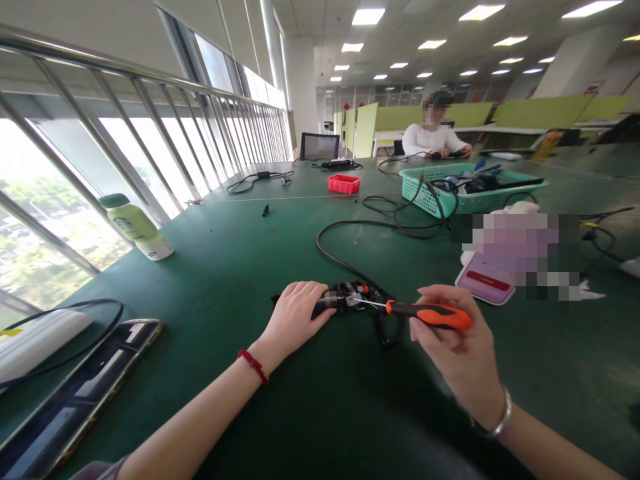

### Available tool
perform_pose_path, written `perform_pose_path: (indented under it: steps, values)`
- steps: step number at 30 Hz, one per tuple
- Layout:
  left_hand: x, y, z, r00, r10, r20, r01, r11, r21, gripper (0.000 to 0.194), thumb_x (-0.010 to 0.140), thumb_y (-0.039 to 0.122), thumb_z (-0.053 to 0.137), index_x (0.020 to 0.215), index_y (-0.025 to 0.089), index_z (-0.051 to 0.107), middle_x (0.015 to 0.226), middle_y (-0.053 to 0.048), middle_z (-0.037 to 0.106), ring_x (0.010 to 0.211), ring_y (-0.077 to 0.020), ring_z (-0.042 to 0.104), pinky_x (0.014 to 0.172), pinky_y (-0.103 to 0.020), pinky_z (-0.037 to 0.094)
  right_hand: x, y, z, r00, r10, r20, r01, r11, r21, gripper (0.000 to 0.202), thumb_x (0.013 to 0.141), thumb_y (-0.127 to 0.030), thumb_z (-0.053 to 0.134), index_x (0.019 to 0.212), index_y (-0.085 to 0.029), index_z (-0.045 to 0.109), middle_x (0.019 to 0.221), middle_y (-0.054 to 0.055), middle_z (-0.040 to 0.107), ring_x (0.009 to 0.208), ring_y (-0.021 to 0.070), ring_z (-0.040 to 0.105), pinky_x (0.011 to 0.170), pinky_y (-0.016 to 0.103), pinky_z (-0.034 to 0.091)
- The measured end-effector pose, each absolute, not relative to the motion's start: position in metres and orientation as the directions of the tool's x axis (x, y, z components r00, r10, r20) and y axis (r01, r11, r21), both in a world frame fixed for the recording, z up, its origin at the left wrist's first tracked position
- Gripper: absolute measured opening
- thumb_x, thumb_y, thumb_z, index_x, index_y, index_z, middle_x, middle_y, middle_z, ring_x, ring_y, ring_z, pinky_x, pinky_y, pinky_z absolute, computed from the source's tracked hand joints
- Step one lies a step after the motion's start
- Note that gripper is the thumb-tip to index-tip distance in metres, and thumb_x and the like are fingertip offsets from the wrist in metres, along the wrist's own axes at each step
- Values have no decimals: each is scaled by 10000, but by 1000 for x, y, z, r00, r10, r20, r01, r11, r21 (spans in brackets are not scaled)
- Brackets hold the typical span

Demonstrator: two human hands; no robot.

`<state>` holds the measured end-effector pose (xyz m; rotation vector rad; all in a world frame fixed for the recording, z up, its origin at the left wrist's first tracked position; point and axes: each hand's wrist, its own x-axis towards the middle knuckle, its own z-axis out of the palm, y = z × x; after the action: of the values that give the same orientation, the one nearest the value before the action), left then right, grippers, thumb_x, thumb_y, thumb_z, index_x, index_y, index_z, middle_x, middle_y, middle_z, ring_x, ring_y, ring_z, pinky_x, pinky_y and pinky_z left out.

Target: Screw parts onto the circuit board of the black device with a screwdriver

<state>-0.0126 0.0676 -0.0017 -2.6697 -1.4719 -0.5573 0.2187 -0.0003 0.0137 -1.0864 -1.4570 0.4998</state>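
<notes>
On green table (215,240), L hand (297,310) holds dark device (343,298), its inner parts (365,290) bare just right of this grip, and R hand (465,360) grasps screwdriver (429,315) w/ tip at them, so work is prob. midway: device looks open, not yet closed up.

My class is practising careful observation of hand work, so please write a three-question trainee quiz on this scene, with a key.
1. Short answer: What tool does the right hand hold?
2. True or false: The small red tray sits inside the green basket.
3. Multiple choice: The left hand holds a dark device. What colour is the bracelet on that arm?
(a) silver
(b) red
(c) green

Key
1. A screwdriver with an orange and black handle.
2. False: it sits on the table, apart from the basket.
3. (b)
</notes>
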Motion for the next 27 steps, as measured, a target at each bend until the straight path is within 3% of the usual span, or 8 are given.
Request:
perform_pose_path:
  steps: [3, 7, 12, 21, 27]
  values:
    - [-13, 68, -2, 491, 801, 343, 820, -558, 131, 301, 855, 383, 509, 1087, 192, 527, 1071, -59, 620, 1004, -215, 563, 932, -402, 409, 217, 0, 14, 66, 840, 539, 339, 489, -804, 246, 771, -190, 579, 998, -221, 489, 766, -15, 525, 598, 113, 551, 557, 255, 482]
    - [-15, 69, -2, 494, 796, 350, 813, -566, 140, 289, 859, 373, 508, 1088, 199, 530, 1080, -55, 620, 1012, -214, 557, 940, -406, 402, 217, -4, 14, -73, 873, 482, 423, 465, -778, 61, 818, -193, 530, 870, -217, 510, 634, -34, 540, 526, 104, 542, 495, 223, 444]
    - [-16, 69, -2, 487, 802, 347, 812, -561, 158, 304, 854, 379, 521, 1095, 193, 533, 1095, -55, 621, 1029, -214, 549, 954, -407, 391, 222, -4, 11, -95, 824, 559, 414, 543, -730, 97, 804, -150, 490, 734, -217, 495, 576, -37, 518, 468, 98, 499, 443, 216, 398]
    - [-18, 72, -1, 483, 808, 337, 804, -562, 195, 297, 845, 386, 532, 1089, 218, 548, 1080, -39, 632, 1034, -215, 558, 958, -419, 396, 232, 4, 1, 104, 868, 486, 310, 436, -845, 98, 806, -183, 513, 714, -196, 545, 594, -30, 470, 430, 72, 406, 373, 211, 257]
    - [-19, 74, -4, 485, 809, 332, 804, -562, 195, 312, 844, 392, 530, 1106, 222, 541, 1074, -39, 635, 1016, -214, 566, 943, -417, 403, 231, 6, -1, 119, 869, 481, 311, 427, -849, 115, 806, -189, 515, 695, -194, 543, 597, -26, 475, 464, 80, 418, 402, 215, 284]
